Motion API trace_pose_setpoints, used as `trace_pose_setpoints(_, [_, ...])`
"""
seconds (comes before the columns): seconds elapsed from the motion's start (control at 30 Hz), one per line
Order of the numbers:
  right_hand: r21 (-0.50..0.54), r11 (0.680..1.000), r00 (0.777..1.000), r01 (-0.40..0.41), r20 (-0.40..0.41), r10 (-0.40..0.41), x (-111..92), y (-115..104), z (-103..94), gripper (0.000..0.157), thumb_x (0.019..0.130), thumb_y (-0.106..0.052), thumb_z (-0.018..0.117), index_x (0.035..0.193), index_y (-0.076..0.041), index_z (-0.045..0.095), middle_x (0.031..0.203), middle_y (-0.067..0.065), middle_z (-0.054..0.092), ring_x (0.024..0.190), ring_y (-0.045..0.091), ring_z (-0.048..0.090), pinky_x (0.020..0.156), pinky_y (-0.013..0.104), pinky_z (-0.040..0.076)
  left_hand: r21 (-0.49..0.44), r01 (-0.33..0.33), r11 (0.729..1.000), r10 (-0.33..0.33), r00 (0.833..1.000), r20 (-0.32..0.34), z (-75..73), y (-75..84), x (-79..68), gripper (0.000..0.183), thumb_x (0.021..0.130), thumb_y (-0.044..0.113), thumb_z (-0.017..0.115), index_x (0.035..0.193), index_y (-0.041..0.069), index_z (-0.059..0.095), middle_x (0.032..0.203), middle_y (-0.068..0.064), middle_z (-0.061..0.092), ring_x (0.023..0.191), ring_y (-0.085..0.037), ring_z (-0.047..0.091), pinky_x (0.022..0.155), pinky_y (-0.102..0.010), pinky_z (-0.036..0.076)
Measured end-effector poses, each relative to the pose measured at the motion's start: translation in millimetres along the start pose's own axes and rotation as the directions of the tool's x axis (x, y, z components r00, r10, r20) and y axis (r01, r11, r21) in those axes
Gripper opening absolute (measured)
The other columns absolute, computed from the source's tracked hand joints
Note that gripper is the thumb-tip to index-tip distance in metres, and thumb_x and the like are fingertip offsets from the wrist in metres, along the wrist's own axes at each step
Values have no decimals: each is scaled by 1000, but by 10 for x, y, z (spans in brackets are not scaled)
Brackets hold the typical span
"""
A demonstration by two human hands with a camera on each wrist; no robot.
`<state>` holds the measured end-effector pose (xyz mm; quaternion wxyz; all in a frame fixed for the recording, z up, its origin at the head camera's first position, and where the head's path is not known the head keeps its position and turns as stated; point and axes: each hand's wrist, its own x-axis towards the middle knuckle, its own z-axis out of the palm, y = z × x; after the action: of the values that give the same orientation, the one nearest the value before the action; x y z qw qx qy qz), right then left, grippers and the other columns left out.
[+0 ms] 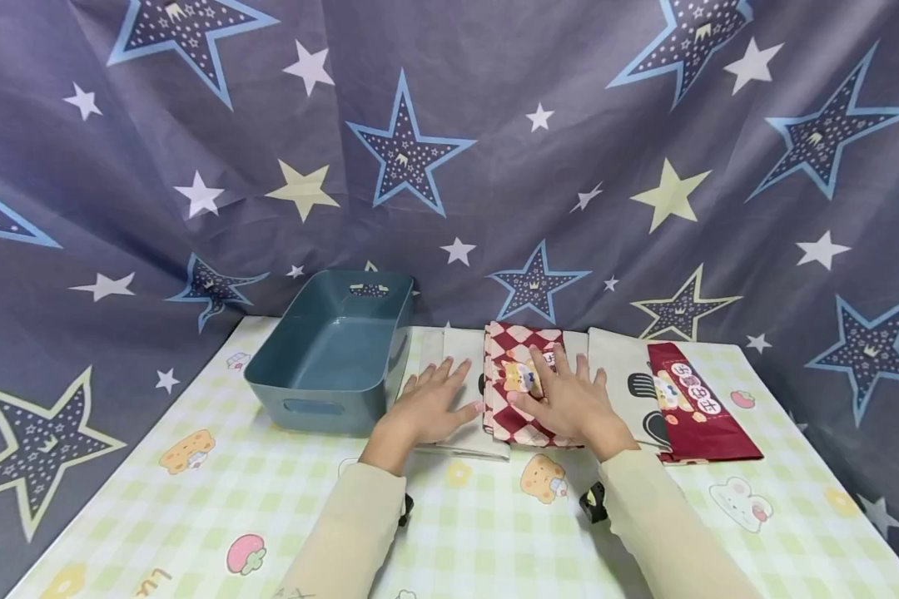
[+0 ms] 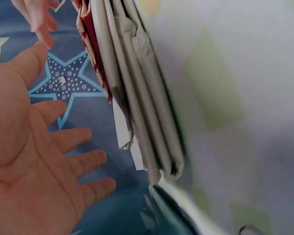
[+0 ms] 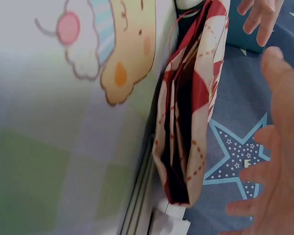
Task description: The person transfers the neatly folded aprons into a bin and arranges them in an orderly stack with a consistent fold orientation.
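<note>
Both bare hands hover over a row of folded cloths on the table. My left hand (image 1: 429, 406), fingers spread, is above a cream folded cloth (image 1: 464, 345); its stacked layers (image 2: 142, 93) show beside the palm in the left wrist view. Over a red-and-cream diamond-patterned folded cloth (image 1: 504, 420) with a cartoon print is my right hand (image 1: 575, 406), fingers also spread. In the right wrist view a gap separates that hand from the patterned cloth's open folds (image 3: 201, 103). Neither hand holds anything. Farther right lies a cream cloth (image 1: 618, 358) with black utensil prints and a dark red panel (image 1: 719, 433).
A blue-grey plastic bin (image 1: 277, 373) with handle slots stands left of the cloths, near the back edge. The table has a green-checked cartoon cover (image 1: 494, 541). Behind it hangs a dark star-patterned curtain (image 1: 479, 191).
</note>
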<state>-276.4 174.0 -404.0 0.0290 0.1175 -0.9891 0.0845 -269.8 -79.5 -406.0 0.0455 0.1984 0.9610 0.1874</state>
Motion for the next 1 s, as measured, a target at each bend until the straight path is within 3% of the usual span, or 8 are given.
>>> trace_pose_setpoints(0.2, [36, 999, 1000, -23, 13, 23, 41, 58, -33, 85, 97, -51, 63, 163, -13, 27, 166, 27, 18, 145, 59, 21, 108, 80, 19, -34, 0, 999, -1, 1000, -11, 70, 25, 50, 74, 103, 50, 52, 164, 22, 25, 168, -18, 20, 150, -45, 24, 120, -62, 20])
trace_pose_setpoints(0.53, [90, 996, 1000, -17, 4, 17, 156, 184, -52, 79, 98, -38, 65, 162, -10, 28, 155, 30, 37, 130, 55, 45, 104, 72, 37, 33, -11, 999, 12, 1000, -25, 90, 79, 166, 73, 102, 48, 55, 164, 20, 28, 165, -16, 30, 143, -42, 34, 116, -61, 27])
trace_pose_setpoints(0.83, [236, 972, 999, -21, -39, 31, 296, 426, 22, 69, 99, -20, 60, 156, 4, 32, 142, 36, 48, 128, 50, 51, 107, 61, 42, -37, 13, 999, -14, 999, -41, 89, 112, 307, 73, 102, 46, 55, 164, 19, 26, 159, -15, 37, 142, -41, 38, 116, -58, 30])
trace_pose_setpoints(1.0, [344, 935, 996, -83, 0, 89, 368, 511, 49, 63, 99, -15, 58, 154, 7, 35, 123, 29, 62, 104, 36, 63, 93, 52, 52, -102, 9, 995, -14, 999, -52, 105, 112, 398, 74, 102, 39, 60, 163, 16, 27, 156, -17, 41, 140, -38, 42, 115, -53, 36])
